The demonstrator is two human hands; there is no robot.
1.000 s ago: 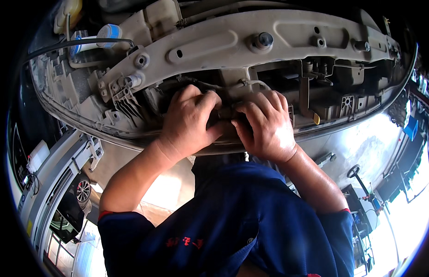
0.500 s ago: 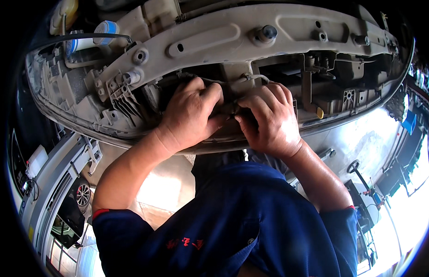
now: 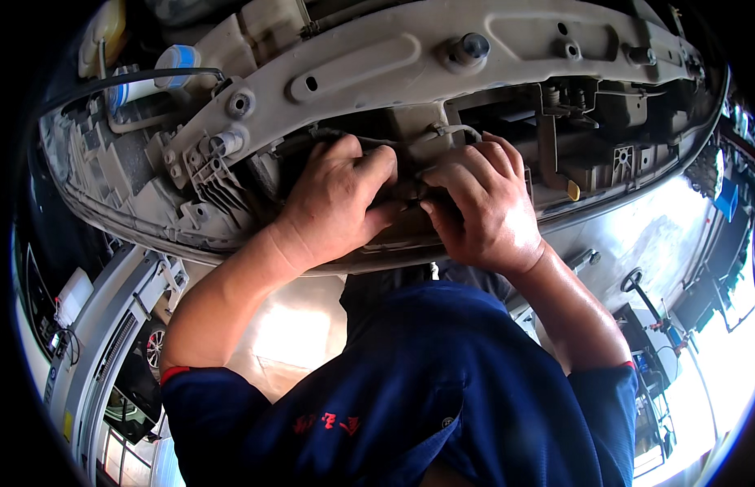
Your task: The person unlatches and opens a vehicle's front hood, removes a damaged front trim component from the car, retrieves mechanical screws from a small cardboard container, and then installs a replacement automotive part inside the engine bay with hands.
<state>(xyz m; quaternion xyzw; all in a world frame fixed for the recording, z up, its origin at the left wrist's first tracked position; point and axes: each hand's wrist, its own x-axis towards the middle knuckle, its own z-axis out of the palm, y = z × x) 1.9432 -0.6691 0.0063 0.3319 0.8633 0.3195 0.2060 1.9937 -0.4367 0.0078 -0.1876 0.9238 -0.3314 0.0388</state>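
Observation:
Both hands work close together in the gap below the dusty metal crossmember [image 3: 361, 69] of a car's front end. My left hand [image 3: 341, 191] has its fingers curled, thumb pointing toward the right hand. Opposite it, my right hand [image 3: 485, 199] is also closed, thumb and forefinger pinched inward. Between the fingertips there is a small dark part [image 3: 410, 193], too shadowed to name. A thin grey cable [image 3: 459, 128] runs just above the right hand's knuckles. The bumper's edge [image 3: 361, 261] passes beneath both wrists.
Right of my hands a lever with a yellow tip [image 3: 573, 191] hangs down. A blue-capped reservoir [image 3: 177, 63] and a black hose [image 3: 142, 75] are at the upper left. A metal lift post [image 3: 110, 333] stands at left; a wheeled cart [image 3: 649, 349] stands at right.
The view has shifted slightly. My right hand has moved a little to the right, away from the left hand. The left hand keeps nearly the same pose.

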